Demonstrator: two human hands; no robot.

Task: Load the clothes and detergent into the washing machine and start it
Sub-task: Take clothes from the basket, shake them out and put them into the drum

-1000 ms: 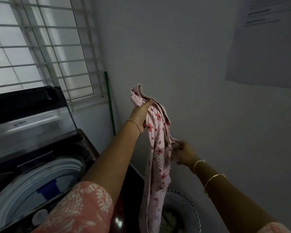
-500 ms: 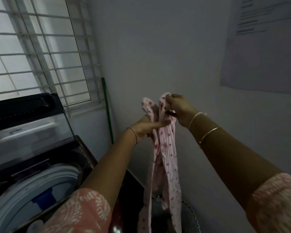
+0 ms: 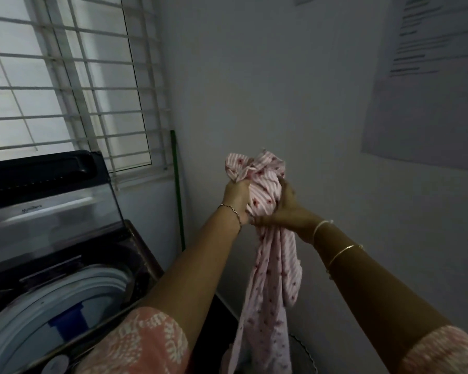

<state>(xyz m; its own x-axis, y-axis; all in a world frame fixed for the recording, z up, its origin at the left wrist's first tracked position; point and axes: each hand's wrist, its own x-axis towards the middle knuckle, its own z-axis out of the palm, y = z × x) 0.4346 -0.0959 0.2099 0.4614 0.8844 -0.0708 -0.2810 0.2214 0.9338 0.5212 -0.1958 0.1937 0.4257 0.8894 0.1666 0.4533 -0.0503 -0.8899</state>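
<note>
Dim laundry corner, seen from a head cam looking fwd and down. Two bare arms reach out at chest height, both gripping a pink striped garment (image 3: 265,190) w/ small red flowers. The left hand (image 3: 237,201) is clenched on a bunched fold at the garment's upper left; a thin bracelet sits on that wrist. The right hand (image 3: 287,209) is clenched on the bunch from the right side, fingers wrapped into the cloth (two bangles show on that forearm). The hands are touching or almost touching at the base of the bunch. The top of the garment is wadded above the fists; the rest hangs straight down in a long tail, its lower end over a round basket (image 3: 305,354) at bottom centre, whose contents are too dark to make out.

To the left stands a top-load washing machine (image 3: 135,252), lid (image 3: 46,206) raised upright toward the window (image 3: 65,76), drum opening visible w/ a blue part inside. The garment is held to the right of the machine, not over the drum. A green pole (image 3: 178,201) leans in the corner. A printed paper sheet (image 3: 427,90) hangs on the wall at right; text unreadable.
</note>
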